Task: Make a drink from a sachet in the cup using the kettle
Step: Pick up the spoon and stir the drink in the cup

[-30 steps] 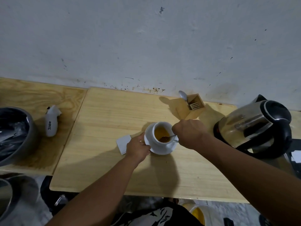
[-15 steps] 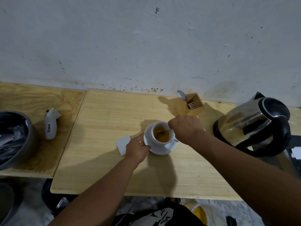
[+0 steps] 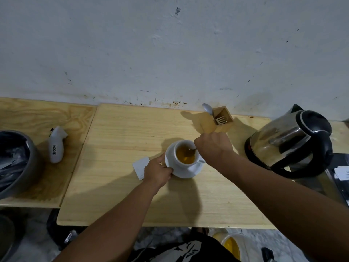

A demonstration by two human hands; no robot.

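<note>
A white cup (image 3: 179,161) holding amber liquid stands on a white saucer (image 3: 190,172) in the middle of the wooden table (image 3: 120,140). My right hand (image 3: 213,146) is closed on a spoon (image 3: 191,151) whose bowl dips into the liquid. My left hand (image 3: 157,172) pinches the saucer's left rim. A flat white sachet (image 3: 140,165) lies on the table just left of my left hand. The steel kettle (image 3: 290,142) with its black handle sits on its base at the right.
A wooden cutlery box (image 3: 222,120) with a spoon and a fork stands behind the cup by the wall. On a second table at the left lie a white bottle-like object (image 3: 56,148) and a dark lined bin (image 3: 17,161). A yellow tub (image 3: 231,244) is on the floor.
The spoon's bowl has circled within the cup, from the near side to the far right side. My right hand shifted slightly with it. My left hand stays on the saucer.
</note>
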